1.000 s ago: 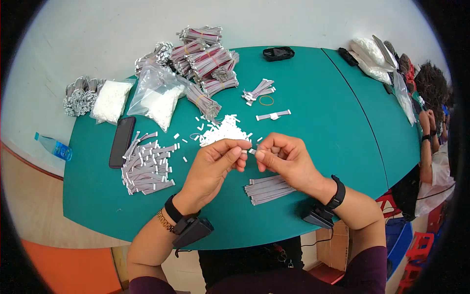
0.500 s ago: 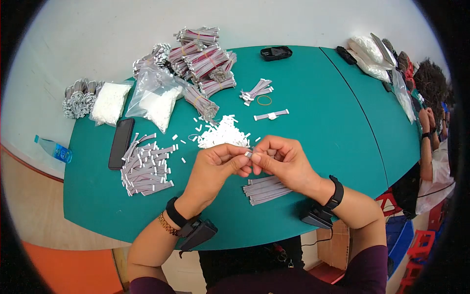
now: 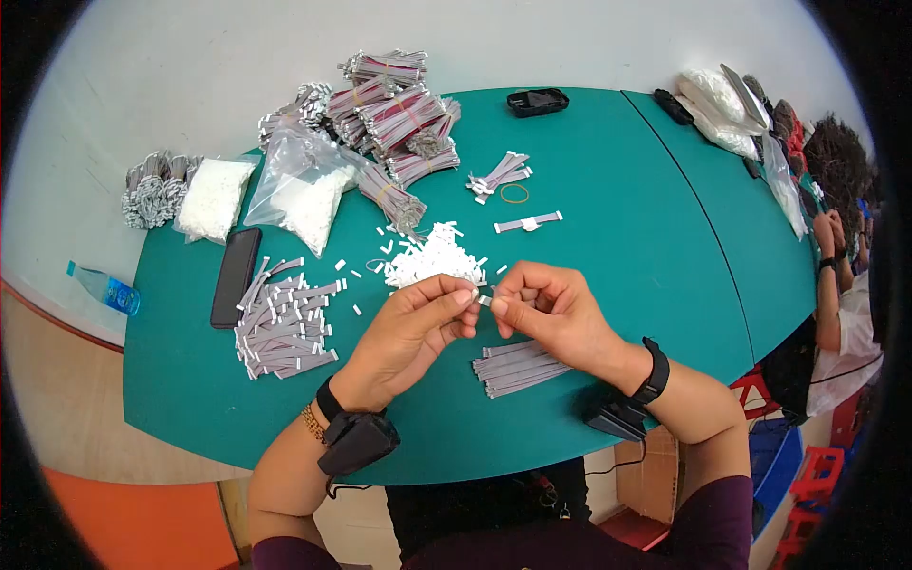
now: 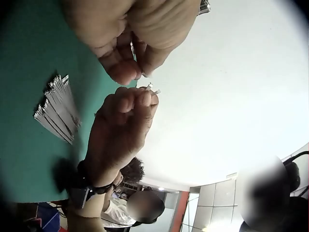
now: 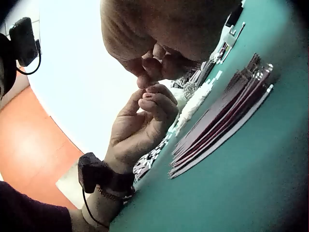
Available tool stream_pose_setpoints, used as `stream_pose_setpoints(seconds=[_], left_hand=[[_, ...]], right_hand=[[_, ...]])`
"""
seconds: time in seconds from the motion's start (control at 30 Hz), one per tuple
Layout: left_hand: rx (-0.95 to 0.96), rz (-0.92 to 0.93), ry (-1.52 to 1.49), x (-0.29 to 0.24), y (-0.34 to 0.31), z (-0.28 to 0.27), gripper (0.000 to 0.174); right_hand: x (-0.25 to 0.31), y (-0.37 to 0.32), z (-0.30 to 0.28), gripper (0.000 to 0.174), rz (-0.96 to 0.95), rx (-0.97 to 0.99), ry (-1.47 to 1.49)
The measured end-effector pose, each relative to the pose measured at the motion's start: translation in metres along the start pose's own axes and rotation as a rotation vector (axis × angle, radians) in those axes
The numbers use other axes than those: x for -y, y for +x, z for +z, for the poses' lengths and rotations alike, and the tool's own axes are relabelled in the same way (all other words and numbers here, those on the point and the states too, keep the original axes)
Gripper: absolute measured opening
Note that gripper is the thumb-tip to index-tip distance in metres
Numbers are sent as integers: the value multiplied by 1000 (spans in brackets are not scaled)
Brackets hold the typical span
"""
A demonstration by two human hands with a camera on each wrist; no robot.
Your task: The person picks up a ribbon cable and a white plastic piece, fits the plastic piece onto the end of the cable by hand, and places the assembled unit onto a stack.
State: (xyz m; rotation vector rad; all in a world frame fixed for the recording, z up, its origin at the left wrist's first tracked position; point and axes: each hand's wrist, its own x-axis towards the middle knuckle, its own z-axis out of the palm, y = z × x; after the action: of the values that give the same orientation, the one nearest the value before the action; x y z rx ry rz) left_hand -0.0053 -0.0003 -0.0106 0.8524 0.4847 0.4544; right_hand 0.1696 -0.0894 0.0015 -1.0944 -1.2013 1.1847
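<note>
In the head view, my right hand pinches a short grey ribbon cable by its white-tipped end, thumb against curled fingers. Thumb and forefinger of my left hand meet just beside that end, pinching what looks like a small white piece, mostly covered by the fingertips. From the left wrist view, a white tip sticks out above the right hand, a small gap below the left fingers. A heap of small white pieces lies beyond the hands; flat grey cables lie under the right hand.
White-tipped cables and a phone lie at left. Behind are bags of white pieces and bundled cables. A single cable, a rubber band and a black tray lie farther back. Another person sits at far right.
The hands came together at the cable end, then parted slightly. My left hand has drawn back a little and its wrist has turned; the right hand keeps its pinch.
</note>
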Motion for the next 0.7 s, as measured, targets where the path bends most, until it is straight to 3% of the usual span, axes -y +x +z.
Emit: stream_pose_setpoints(seconds=[0.7], left_hand=[[71, 35, 15, 0, -2, 3, 18]], right_hand=[[-5, -1, 0, 13, 9, 24, -30]])
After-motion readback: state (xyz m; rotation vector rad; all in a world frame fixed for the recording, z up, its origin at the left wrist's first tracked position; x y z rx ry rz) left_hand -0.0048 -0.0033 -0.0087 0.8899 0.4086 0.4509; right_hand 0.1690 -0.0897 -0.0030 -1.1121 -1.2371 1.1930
